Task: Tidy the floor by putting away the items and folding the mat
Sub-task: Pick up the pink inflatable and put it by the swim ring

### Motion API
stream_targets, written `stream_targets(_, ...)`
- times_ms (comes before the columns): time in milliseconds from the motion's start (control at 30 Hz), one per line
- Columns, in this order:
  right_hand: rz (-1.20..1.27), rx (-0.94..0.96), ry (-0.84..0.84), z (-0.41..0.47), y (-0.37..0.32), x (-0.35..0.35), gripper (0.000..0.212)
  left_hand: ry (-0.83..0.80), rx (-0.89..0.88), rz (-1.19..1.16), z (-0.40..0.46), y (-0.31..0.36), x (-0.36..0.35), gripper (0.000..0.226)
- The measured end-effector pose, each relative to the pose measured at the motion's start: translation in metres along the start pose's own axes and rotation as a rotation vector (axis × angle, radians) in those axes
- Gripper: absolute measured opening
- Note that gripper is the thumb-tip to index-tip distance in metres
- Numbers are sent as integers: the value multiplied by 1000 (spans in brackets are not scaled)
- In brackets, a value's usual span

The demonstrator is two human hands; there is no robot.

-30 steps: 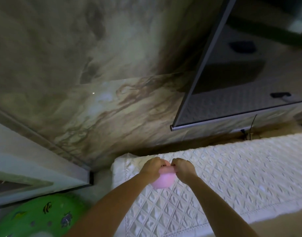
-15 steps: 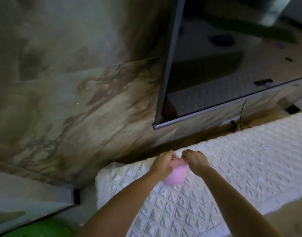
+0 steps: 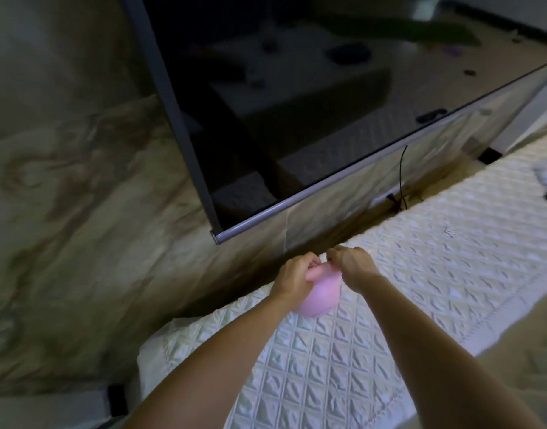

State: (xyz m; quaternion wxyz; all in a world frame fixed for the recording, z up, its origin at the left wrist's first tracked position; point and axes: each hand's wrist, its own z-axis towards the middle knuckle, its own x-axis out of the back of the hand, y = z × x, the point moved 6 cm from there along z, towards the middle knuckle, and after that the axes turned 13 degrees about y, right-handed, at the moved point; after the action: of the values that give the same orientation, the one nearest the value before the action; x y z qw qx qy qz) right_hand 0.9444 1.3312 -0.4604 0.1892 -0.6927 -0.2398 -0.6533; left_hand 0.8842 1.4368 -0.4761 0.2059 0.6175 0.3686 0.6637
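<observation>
My left hand (image 3: 297,274) and right hand (image 3: 352,263) both pinch the top rim of a pink cup (image 3: 320,292), fingers curled round it. I hold it above the far left part of the white quilted mat (image 3: 436,267), near the TV (image 3: 297,103).

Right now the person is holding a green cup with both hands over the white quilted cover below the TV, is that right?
Not quite: the cup is pink, not green. The head view shows the left hand and the right hand both gripping its top edge over the white quilted cover, below the TV.
</observation>
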Motion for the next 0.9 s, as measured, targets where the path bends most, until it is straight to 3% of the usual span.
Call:
stream_targets(533,-14,-44,-29,-4,-9,5,30,-73,-33,109,-2,-3,5,40)
stream_targets(767,121,-112,-127,-24,-5,16,57,-129,-54,144,-17,-8,27,46)
stream_targets(900,103,-122,-110,-40,-7,36,56,-134,-37,126,-26,-4,51,36)
